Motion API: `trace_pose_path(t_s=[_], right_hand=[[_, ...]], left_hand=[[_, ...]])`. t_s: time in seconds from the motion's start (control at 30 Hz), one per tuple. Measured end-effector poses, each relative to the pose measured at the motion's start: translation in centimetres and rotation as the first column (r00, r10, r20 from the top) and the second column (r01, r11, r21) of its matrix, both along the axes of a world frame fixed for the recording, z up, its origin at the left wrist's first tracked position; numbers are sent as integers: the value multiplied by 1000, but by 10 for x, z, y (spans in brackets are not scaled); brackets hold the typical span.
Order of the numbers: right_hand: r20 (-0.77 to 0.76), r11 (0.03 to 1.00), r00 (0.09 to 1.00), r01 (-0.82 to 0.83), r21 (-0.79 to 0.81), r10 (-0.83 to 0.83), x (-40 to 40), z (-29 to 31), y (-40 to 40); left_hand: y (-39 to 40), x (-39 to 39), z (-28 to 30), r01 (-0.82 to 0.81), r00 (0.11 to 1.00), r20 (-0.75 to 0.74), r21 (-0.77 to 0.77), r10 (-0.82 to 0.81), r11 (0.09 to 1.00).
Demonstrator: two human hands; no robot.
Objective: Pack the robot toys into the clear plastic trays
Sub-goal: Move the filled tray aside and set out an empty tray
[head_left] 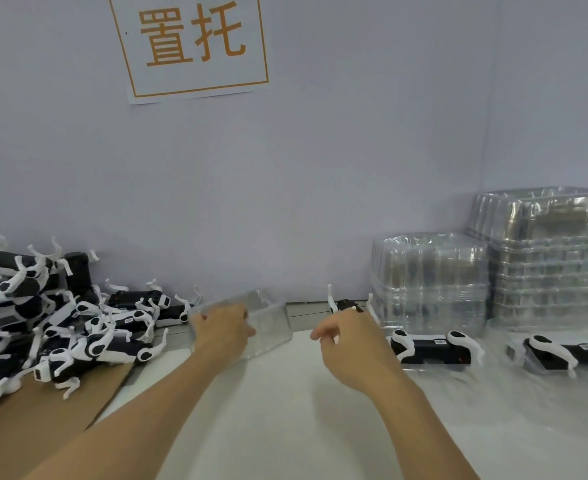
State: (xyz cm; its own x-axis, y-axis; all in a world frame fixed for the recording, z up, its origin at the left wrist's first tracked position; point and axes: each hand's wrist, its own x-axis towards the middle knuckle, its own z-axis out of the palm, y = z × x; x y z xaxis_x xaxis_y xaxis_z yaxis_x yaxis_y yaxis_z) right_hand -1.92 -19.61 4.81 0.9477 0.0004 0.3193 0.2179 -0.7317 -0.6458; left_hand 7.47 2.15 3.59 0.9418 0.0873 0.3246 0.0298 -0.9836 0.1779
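— Where is there room on the desk (285, 410)?

— The white middle, near the front edge, lies open between the two forearms.

— And to the left?

— A heap of robot toys (60, 327) blocks that side, legs sticking up, spilling onto brown cardboard (43, 410).

— The right?

— Two stacks of clear trays (493, 271) stand against the wall (320, 168), with two packed toys (431, 348) lying in front. The left hand (221, 329) holds a clear tray (271, 327) and the right hand (348, 336) a toy (346, 304), closing off the rear centre.

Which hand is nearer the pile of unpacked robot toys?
Left. The left hand, gripping a clear plastic tray, sits just right of the pile of robot toys; the right hand is farther right, holding a robot toy.
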Motion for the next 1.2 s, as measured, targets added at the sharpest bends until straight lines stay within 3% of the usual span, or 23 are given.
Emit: trace_pose_path(t_s=[0.13,0.27,0.4,0.5,0.6,0.83,1.03,1.2], right_hand=[[-156,987,984,-65,144,87,5,-15,9],[-146,920,971,-121,374,187,2,-12,16],[26,710,984,-148,688,179,-5,2,27],[92,565,982,-172,807,166,-9,13,24],[83,495,954,-222,840,287,-12,20,22],[-6,614,983,-110,782,184,-15,17,37],[23,547,979,-133,826,202,-15,17,34],[53,386,932,-200,900,359,-16,16,26]], left_hand=[[-18,-15,15,90,984,171,-192,-57,977],[-34,-36,48,186,965,255,-527,-55,829],[-46,-64,67,266,953,290,-674,-85,690],[-48,-83,64,328,922,385,-738,-31,589],[-47,-94,51,344,907,420,-740,-2,578],[-35,-96,43,303,941,334,-775,-46,555],[-35,-98,45,323,938,344,-808,-49,493],[-33,-98,46,311,945,325,-841,-46,444]])
